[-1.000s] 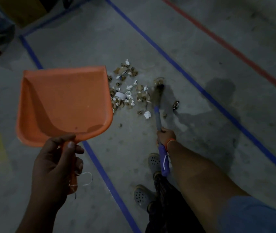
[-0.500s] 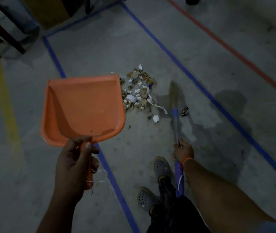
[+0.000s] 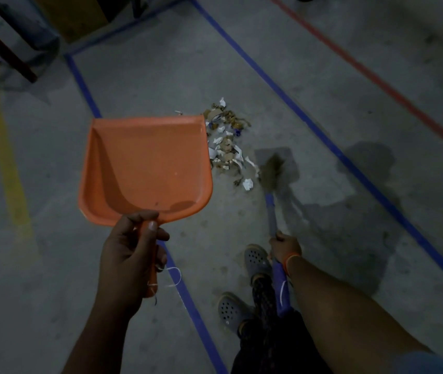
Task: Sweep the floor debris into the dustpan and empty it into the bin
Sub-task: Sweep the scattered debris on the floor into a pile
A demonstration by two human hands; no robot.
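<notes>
Over on the far left, a yellow line (image 3: 10, 168) runs down the grey concrete floor (image 3: 161, 76), and up in that corner you can see red chair legs (image 3: 2, 49) plus the bottom of a yellowish box (image 3: 80, 17).

Moving right, the left hand (image 3: 131, 255) grips the handle of the orange dustpan (image 3: 145, 168), fingers curled around it and thumb laid along the top. The pan is held up off the floor with its open edge pointing away from the person, and nothing is sitting in it as far as I can see. A bit of white string (image 3: 173, 276) dangles off the handle end.

Just beside the pan's right edge is the debris pile (image 3: 228, 147), torn white paper and brownish scraps lying on the floor between two blue tape lines (image 3: 309, 125). Right next to that pile, on its right, are the broom (image 3: 275, 201) bristles, blurry, low at the floor. Can't tell if they actually touch the scraps.

Below that, the right hand (image 3: 285, 245) is wrapped in a fist around the purple broom handle, an orange band on the wrist. Grey clogs (image 3: 255, 259) sit under it. Far right, a red line (image 3: 377, 76) crosses the floor diagonally.
</notes>
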